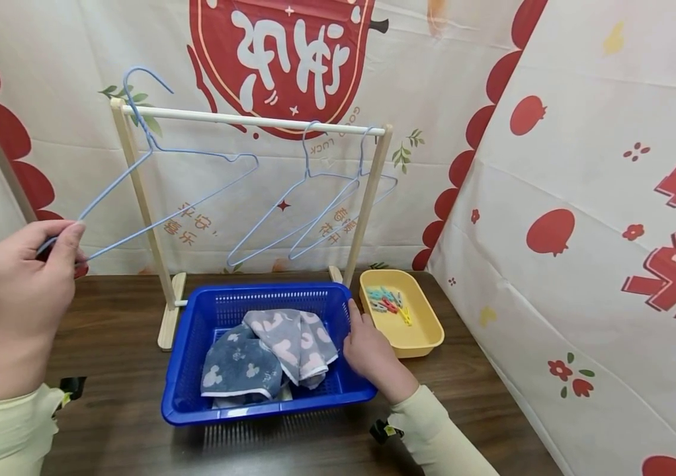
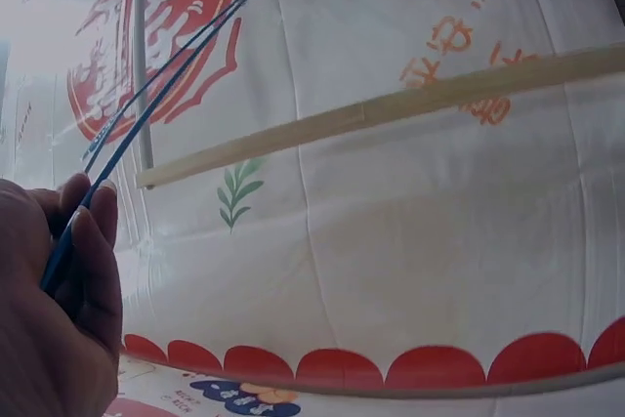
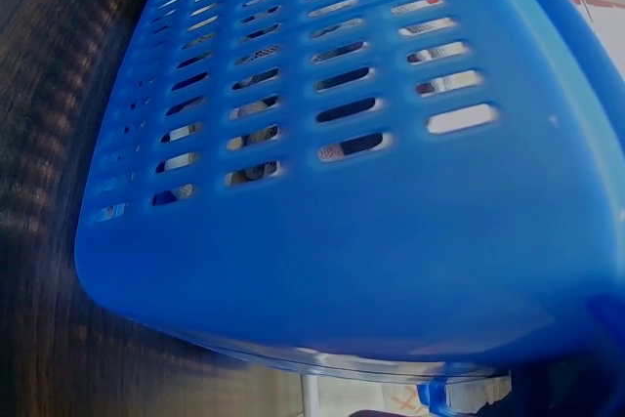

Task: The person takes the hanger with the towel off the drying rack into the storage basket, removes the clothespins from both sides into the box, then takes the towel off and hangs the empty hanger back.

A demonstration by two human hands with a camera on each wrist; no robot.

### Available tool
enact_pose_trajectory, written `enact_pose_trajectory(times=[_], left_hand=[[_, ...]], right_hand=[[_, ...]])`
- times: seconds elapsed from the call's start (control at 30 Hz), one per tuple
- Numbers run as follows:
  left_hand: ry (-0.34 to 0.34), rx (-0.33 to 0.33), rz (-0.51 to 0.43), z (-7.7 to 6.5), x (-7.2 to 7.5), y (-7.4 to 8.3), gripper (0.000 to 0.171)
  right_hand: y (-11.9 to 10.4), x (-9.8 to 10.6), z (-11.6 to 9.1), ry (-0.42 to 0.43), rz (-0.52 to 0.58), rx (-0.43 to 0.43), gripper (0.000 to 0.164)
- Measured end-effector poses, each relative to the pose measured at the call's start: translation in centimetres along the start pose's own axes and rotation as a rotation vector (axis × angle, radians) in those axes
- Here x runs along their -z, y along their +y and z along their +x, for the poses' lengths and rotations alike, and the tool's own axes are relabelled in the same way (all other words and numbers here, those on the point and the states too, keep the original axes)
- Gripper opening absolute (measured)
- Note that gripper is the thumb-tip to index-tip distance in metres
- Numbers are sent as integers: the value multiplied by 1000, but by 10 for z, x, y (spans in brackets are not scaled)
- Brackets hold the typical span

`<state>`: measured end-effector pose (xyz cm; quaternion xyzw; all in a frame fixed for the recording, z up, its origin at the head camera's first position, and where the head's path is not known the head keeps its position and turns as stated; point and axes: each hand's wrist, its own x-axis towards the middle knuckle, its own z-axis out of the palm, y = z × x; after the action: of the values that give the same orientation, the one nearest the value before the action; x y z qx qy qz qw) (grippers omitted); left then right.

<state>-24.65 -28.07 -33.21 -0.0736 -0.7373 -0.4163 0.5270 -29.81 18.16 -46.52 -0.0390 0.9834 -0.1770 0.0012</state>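
Observation:
My left hand [image 1: 22, 277] pinches one lower corner of a blue wire clothes hanger [image 1: 195, 152] between thumb and fingers. Raised at the left, the hanger has its hook just above the rack's bar; whether they touch, I cannot tell. In the left wrist view its two wires [image 2: 127, 141] slant up from the fingers. My right hand [image 1: 370, 347] grips the right rim of a blue plastic basket [image 1: 243, 415]. Inside lie a dark grey-blue cloth [image 1: 243, 363] and a light grey cloth with pink shapes [image 1: 290, 334]. The basket's slotted wall [image 3: 293, 271] fills the right wrist view.
Behind the basket stands a wooden rack with a white bar [image 1: 213, 118]. Two more blue hangers [image 1: 266, 205] hang at its right end. A yellow tray [image 1: 415, 330] with several coloured clothespins [image 1: 387, 303] sits right of the basket. Printed fabric surrounds the brown table [image 1: 106, 350].

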Motion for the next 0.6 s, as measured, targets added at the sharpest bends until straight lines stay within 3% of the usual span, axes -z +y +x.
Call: enact_pose_trajectory(times=[0.13,0.27,0.5,0.6], left_hand=[[16,37,16,2,-7,6,19],[9,40,48,-1,-11,-1,16],[-24,-71,166,-13,-17,-23,20],[-39,-95,175,-16,-17,-27,23]], right_hand=[[1,-1,-1,2,-3,9,76],[1,-3,0,3,-7,11,75],[0,0,-2,0,11,-1,75],[0,0,-2,3,13,1,75]])
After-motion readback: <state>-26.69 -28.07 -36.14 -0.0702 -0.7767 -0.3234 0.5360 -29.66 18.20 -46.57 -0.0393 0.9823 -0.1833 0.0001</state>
